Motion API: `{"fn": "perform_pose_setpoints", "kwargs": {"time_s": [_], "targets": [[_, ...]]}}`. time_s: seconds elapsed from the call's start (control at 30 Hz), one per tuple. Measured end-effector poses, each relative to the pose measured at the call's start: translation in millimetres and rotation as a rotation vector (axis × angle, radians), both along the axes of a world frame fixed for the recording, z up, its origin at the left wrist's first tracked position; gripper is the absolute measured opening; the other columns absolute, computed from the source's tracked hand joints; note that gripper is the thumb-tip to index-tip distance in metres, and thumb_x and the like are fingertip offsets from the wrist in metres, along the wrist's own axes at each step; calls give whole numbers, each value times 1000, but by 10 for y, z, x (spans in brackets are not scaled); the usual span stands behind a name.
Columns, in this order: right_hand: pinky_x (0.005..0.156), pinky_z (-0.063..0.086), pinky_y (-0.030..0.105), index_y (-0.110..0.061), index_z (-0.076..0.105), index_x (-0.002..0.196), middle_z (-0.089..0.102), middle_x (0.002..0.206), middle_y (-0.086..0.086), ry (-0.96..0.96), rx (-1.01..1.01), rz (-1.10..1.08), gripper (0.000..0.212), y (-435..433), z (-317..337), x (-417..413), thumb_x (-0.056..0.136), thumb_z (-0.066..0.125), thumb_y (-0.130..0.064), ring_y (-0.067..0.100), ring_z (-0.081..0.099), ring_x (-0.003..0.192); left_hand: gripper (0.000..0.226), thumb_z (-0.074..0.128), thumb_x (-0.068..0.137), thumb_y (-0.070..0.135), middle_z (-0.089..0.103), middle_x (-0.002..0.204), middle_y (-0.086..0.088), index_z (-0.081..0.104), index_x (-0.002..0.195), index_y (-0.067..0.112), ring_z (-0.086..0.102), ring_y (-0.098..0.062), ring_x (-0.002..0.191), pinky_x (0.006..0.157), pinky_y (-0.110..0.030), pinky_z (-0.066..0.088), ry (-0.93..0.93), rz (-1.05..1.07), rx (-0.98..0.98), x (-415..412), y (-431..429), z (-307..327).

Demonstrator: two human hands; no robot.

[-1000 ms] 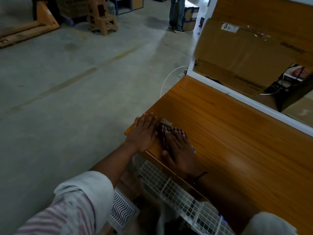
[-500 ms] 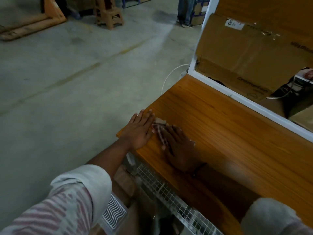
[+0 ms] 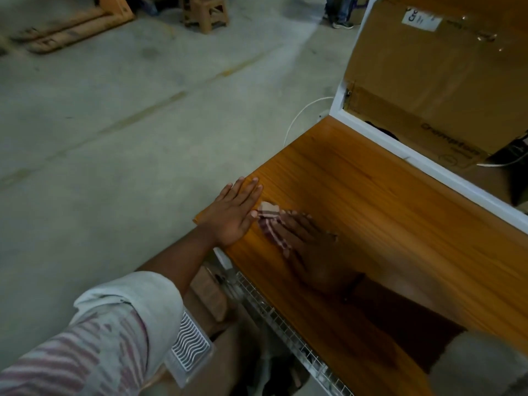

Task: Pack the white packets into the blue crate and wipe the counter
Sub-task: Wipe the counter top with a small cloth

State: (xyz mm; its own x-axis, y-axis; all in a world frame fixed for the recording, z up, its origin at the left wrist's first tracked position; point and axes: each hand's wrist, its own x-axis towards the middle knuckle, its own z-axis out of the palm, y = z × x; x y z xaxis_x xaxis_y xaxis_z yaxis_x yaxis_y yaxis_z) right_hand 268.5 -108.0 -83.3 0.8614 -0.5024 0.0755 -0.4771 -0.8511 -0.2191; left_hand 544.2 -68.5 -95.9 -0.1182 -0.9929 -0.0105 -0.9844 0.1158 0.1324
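My left hand [image 3: 233, 212] lies flat with straight fingers on the left end of the orange wooden counter [image 3: 385, 212]. Just to its right, my right hand [image 3: 307, 244] presses flat on a striped cloth [image 3: 270, 221], which sticks out beyond and beside the fingers. The right hand is blurred. No white packets and no blue crate show in the head view.
A white frame [image 3: 423, 161] borders the counter's far side, with a brown cardboard box [image 3: 428, 75] behind it. A white wire rack [image 3: 288, 327] runs under the near edge. Bare concrete floor lies to the left; a stool [image 3: 204, 11] and a person's feet [image 3: 340, 22] are far off.
Both hands and the cloth have kept to the counter's left end, the right hand sliding slightly with the cloth. The camera has shifted, so the counter sits lower right in view.
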Motion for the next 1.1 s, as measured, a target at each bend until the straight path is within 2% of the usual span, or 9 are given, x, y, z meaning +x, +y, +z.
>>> {"fn": "perform_pose_setpoints", "kwargs": {"time_s": [0.07, 0.23, 0.33, 0.43, 0.67, 0.83, 0.97, 1.0, 1.1], "targets": [[125, 10, 45, -26, 20, 160, 18, 167, 2, -18, -8, 47, 55, -274, 26, -49, 107, 30, -41, 20, 11, 155, 67, 6, 104, 52, -10, 169, 0, 0, 162, 21, -12, -23, 155, 126, -44, 3, 4, 10, 4, 0, 0, 1], [124, 11, 51, -24, 16, 160, 19, 166, 11, 29, 56, -544, 61, -1311, 109, 60, 105, 29, -46, 33, 16, 152, 67, 6, 103, 54, -9, 169, 1, 1, 162, 22, -12, -23, 155, 126, -43, 1, 36, 7, 3, -13, 20, 35], [121, 18, 59, -25, 16, 159, 23, 164, 10, 42, 4, -332, 61, -941, 66, 293, 103, 25, -48, 34, 18, 151, 65, 10, 104, 52, -9, 169, 2, 1, 162, 22, -12, -22, 155, 126, -45, 4, 36, 2, -2, -14, 15, 21], [123, 18, 50, -22, 25, 157, 27, 163, 7, 56, -63, -17, 58, -559, -22, 254, 104, 27, -43, 29, 22, 151, 64, 13, 106, 50, -11, 169, 3, 0, 162, 22, -14, -21, 155, 126, -45, 4, 23, 3, -4, -25, 16, 8], [122, 15, 55, -26, 16, 159, 22, 164, 7, -8, 60, -521, 60, -1484, 40, 597, 102, 24, -46, 34, 18, 151, 63, 17, 107, 47, -7, 169, 1, 3, 162, 20, -10, -23, 155, 125, -49, 10, 16, 2, -4, -37, 24, 53], [118, 25, 50, -28, 24, 157, 33, 159, 3, 12, -94, -82, 57, -1145, -61, 654, 101, 30, -36, 29, 29, 146, 63, 25, 107, 43, -2, 169, -2, 8, 162, 17, -6, -25, 156, 124, -50, 13, 17, -44, -15, -19, 11, 85], [121, 14, 55, -37, 19, 157, 23, 164, 9, 2, 56, -511, 60, -1712, 36, 710, 100, 36, -30, 40, 19, 149, 62, 30, 108, 36, 0, 169, -2, 10, 161, 13, -6, -25, 156, 124, -48, 15, 16, -136, -19, -40, 6, 146], [121, 15, 57, -38, 20, 157, 22, 163, 10, 12, 42, -498, 60, -1640, 41, 758, 100, 35, -30, 40, 18, 149, 62, 31, 107, 36, 1, 169, -2, 11, 161, 14, -5, -25, 156, 124, -48, 15, 24, -129, -27, -48, 5, 142], [120, 20, 55, -37, 32, 154, 28, 161, 6, 15, -32, -71, 56, -1090, -36, 653, 98, 32, -36, 32, 23, 148, 61, 33, 107, 37, 6, 169, -2, 14, 161, 15, -3, -24, 156, 124, -48, 16, 57, -122, -4, -40, -13, 115]]}}
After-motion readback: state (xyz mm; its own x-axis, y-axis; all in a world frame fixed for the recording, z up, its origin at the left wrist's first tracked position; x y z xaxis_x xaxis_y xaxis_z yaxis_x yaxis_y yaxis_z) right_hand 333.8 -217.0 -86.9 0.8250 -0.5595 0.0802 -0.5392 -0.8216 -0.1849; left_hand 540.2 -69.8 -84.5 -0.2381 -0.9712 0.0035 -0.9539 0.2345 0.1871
